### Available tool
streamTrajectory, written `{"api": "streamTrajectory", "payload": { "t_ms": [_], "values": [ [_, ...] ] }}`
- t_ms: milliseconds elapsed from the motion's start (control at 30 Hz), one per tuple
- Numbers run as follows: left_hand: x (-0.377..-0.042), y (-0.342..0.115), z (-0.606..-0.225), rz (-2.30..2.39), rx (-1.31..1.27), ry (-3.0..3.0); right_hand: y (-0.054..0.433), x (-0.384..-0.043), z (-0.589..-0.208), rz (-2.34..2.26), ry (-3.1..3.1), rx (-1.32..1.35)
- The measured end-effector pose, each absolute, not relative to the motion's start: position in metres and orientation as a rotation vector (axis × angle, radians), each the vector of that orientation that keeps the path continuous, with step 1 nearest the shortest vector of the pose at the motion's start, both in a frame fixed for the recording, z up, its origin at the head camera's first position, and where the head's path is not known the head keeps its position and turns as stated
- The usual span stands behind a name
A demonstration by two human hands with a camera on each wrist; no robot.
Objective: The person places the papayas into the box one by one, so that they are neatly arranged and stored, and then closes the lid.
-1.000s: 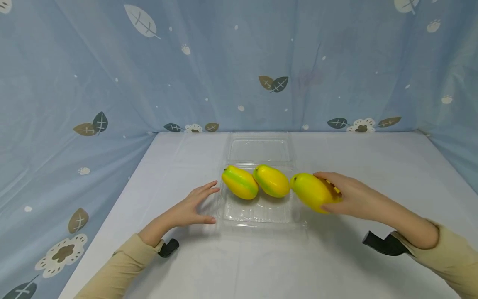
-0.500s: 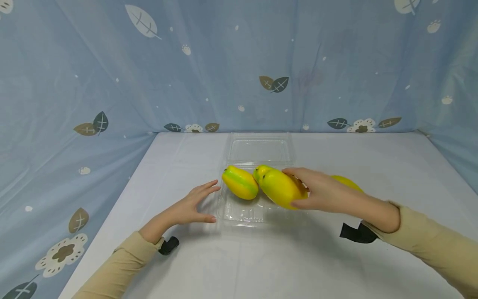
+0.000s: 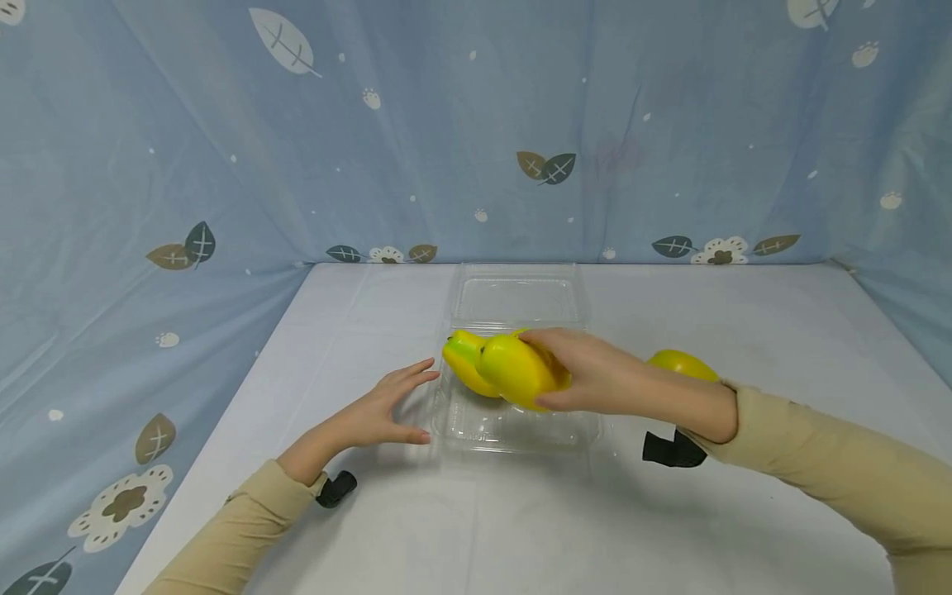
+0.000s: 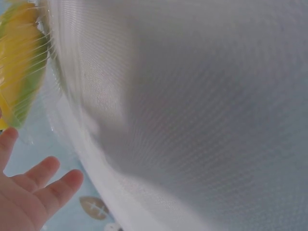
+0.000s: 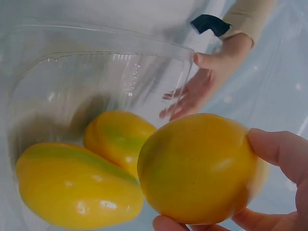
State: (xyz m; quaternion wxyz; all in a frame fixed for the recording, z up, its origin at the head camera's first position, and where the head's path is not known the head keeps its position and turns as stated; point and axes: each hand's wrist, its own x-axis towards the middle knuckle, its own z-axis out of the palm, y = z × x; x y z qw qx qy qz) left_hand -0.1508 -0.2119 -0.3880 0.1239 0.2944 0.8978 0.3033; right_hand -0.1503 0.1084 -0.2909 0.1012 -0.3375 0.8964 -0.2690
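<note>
A smooth, egg-shaped fruit, yellow with green at one end (image 3: 516, 372), is up over a clear, thin plastic box (image 3: 483, 434). It looks like a toy, so it is probably light and stiff, and it should not squash. Its shiny skin may be a bit slippery. The best place to hold it is likely around its fat part, with the thumb on one side and the fingers on the other. The box looks thin and bendy, so a hard push could dent it.

The person's right hand (image 3: 595, 373) curls around the fat back end of the fruit and grips it. The fingers are only as wide apart as the fruit. The small dark tip points away from the hand.

The left hand (image 3: 383, 409) holds nothing. Its fingers are long and spread, with the thumb well apart. It is just beside the box, but whether it touches the side is hard to tell.

Two more fruits, a striped yellow and green one (image 5: 120, 137) and a big yellow one with a green top (image 5: 79, 187), lie in the box. Another shiny yellow fruit (image 3: 683, 364) sits on the white cloth (image 3: 476, 512), partly behind the right arm.
</note>
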Motion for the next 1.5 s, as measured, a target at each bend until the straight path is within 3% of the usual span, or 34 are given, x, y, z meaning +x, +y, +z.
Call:
{"api": "streamTrajectory", "payload": {
  "t_ms": [733,1500],
  "values": [
    [-0.151,-0.213,-0.391,0.905,0.800,2.593,0.060,-0.154,-0.308,-0.636,2.599,-1.056],
    [-0.151,-0.214,-0.391,0.885,0.831,2.610,0.044,-0.150,-0.342,-0.575,2.604,-0.993]
  ]
}}
